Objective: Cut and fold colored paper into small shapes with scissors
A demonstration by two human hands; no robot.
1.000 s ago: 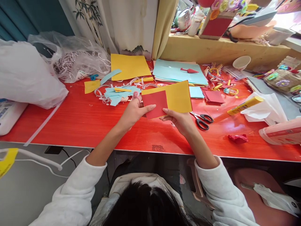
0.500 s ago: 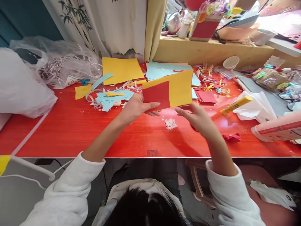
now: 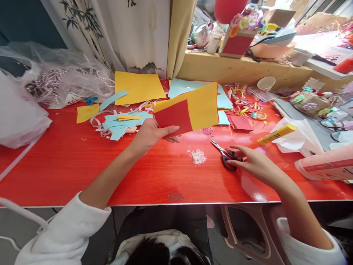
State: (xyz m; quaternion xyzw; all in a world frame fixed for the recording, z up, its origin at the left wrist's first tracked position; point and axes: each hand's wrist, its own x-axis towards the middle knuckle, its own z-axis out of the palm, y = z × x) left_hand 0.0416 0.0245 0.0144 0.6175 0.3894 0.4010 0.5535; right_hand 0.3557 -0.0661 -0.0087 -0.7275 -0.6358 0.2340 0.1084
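Raised over the red table, a yellow sheet of craft paper (image 3: 204,106) with a red rectangle (image 3: 174,118) on its left part is pinched in my left hand (image 3: 154,134). The thumb lies on the red area, and the other fingers are behind the sheet. To the right, scissors (image 3: 219,146) with black handles lie on the table, blades pointing up and left. Over their handles is my right hand (image 3: 253,162), thumb and fingers spread; whether it bears on them is unclear. White paper scraps (image 3: 198,156) lie left of the scissors.
Yellow sheet (image 3: 139,87), blue sheets (image 3: 183,87) and blue cuttings (image 3: 114,127) lie at the back. Red paper squares (image 3: 241,123), a yellow glue stick (image 3: 277,134) and white paper (image 3: 295,141) are at right. Plastic bags (image 3: 22,114) stand at left.
My right hand has left the sheet's lower edge and moved down and right to the scissors, which now show. My left hand still holds the sheet, slightly farther left.
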